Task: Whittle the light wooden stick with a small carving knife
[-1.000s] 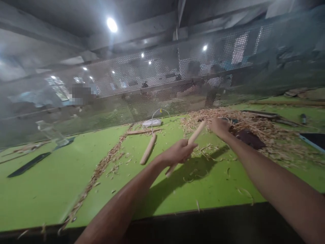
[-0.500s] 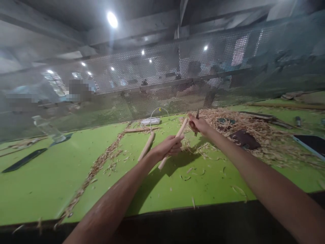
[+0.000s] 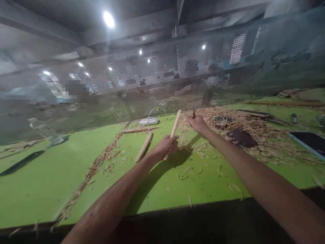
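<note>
Head view: the left hand (image 3: 167, 145) grips a pale rod (image 3: 176, 123) low, perhaps to keep its top free; the right hand (image 3: 198, 124), two o'clock from the left, clasps a dark tool (image 3: 194, 114).

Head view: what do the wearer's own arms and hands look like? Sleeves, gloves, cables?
Left forearm and right forearm: no sleeves, cables or wristbands visible. Left hand and right hand: no gloves. Rings: too small to tell.
</note>
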Action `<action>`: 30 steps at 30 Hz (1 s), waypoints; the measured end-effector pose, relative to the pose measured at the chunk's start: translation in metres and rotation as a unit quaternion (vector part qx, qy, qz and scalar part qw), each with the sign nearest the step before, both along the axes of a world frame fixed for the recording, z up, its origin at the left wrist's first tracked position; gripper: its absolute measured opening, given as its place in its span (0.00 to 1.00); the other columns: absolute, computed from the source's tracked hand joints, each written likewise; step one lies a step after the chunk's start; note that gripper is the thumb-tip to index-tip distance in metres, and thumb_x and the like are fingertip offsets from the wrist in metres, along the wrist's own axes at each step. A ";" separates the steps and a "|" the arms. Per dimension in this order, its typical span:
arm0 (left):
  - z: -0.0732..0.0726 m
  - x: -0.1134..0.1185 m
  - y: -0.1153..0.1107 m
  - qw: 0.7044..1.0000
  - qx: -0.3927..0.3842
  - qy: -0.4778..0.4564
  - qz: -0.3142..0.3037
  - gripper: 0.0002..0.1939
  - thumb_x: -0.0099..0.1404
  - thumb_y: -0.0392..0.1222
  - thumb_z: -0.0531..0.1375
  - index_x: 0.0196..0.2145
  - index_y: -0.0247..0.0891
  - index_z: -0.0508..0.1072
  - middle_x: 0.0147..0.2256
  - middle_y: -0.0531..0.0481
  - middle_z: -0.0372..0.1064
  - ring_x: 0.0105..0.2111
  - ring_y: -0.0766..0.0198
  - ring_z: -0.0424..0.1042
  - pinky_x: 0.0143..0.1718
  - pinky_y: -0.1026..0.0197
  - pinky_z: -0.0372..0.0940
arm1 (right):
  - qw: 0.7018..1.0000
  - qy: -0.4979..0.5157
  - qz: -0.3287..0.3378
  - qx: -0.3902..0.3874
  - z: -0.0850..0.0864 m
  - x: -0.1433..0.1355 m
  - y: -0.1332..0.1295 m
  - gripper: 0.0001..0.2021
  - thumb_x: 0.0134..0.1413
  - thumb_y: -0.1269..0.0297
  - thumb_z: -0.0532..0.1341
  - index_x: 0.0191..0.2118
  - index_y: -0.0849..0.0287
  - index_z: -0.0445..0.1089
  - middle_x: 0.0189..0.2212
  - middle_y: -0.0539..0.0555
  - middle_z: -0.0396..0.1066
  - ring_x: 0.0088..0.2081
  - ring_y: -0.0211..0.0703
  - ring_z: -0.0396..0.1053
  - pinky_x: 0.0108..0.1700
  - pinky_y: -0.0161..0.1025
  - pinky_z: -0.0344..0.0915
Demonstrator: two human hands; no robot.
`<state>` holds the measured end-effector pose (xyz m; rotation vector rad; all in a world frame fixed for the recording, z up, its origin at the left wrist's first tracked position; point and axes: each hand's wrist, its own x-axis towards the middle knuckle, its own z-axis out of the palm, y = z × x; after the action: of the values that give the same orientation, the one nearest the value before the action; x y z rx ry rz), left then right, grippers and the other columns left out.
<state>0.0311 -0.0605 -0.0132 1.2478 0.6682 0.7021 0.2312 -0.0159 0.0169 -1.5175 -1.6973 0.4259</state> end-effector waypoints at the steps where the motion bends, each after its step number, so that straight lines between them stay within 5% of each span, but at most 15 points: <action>1: 0.000 0.000 0.001 1.000 -0.002 -0.010 0.008 0.20 0.65 0.47 0.61 0.23 0.40 0.54 0.15 0.63 0.47 0.12 0.77 0.47 0.12 0.71 0.43 | 0.998 -0.067 -0.006 0.011 -0.001 -0.003 -0.002 0.21 0.66 0.52 0.50 0.25 0.59 0.61 0.19 0.50 0.59 0.22 0.35 0.54 0.27 0.33 0.54; 5: 0.002 0.003 0.000 0.999 0.000 -0.028 0.019 0.21 0.64 0.45 0.62 0.23 0.40 0.53 0.15 0.64 0.47 0.12 0.77 0.47 0.12 0.72 0.42 | 0.958 -0.286 -0.004 0.003 -0.005 -0.025 -0.012 0.15 0.63 0.62 0.53 0.30 0.60 0.73 0.27 0.57 0.71 0.29 0.42 0.66 0.33 0.36 0.59; 9: 0.008 0.011 -0.007 0.998 -0.017 -0.024 0.062 0.21 0.65 0.44 0.61 0.23 0.41 0.52 0.13 0.65 0.44 0.11 0.77 0.43 0.12 0.72 0.40 | 0.932 -0.361 -0.018 -0.011 -0.004 -0.047 -0.018 0.16 0.64 0.66 0.51 0.42 0.60 0.76 0.37 0.65 0.75 0.40 0.52 0.72 0.41 0.42 0.63; 30: 0.006 0.016 -0.016 0.994 0.017 0.083 0.074 0.17 0.69 0.41 0.55 0.23 0.40 0.54 0.16 0.61 0.49 0.13 0.75 0.48 0.15 0.68 0.43 | 0.926 -0.367 -0.085 -0.019 -0.003 -0.028 -0.006 0.16 0.63 0.75 0.49 0.45 0.70 0.74 0.41 0.69 0.75 0.45 0.51 0.73 0.46 0.41 0.64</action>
<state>0.0466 -0.0768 -0.0073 1.3064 0.8960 0.7397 0.2034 -0.0214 0.0135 -1.9849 -2.0786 -0.2479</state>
